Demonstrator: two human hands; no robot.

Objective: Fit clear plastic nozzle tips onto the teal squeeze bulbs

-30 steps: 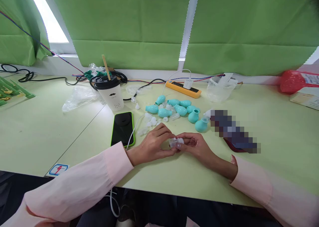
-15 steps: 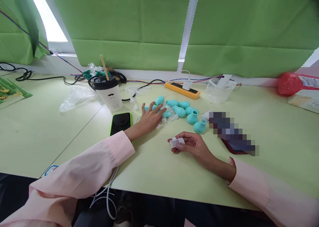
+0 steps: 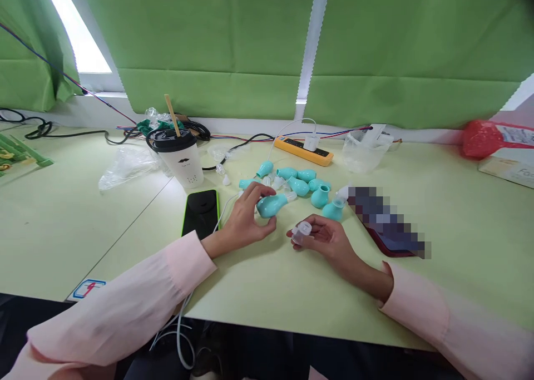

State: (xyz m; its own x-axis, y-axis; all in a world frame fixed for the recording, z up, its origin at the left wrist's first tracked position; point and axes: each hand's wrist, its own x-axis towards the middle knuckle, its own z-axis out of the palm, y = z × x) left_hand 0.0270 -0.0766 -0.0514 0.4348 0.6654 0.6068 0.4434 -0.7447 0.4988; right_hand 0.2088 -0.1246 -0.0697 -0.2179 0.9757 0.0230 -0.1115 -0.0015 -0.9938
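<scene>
up and away from the other teal bulbs [image 3: 299,187] comes one teal bulb [image 3: 270,206], pinched by the left hand [image 3: 245,218] between thumb and fingers, near the clear plastic piece [image 3: 301,232] the right hand [image 3: 329,238] pinches, so both now hold a part.

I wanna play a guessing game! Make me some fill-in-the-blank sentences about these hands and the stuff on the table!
1. The clear plastic piece is held by the ____ hand.
2. The turquoise bulb is between the thumb and fingers of the left hand.
   Its color is the same as the other ____ on the table.
3. The phone nearest the left sleeve has a bright ____ edge.

Missing words: right; bulbs; green.
</scene>
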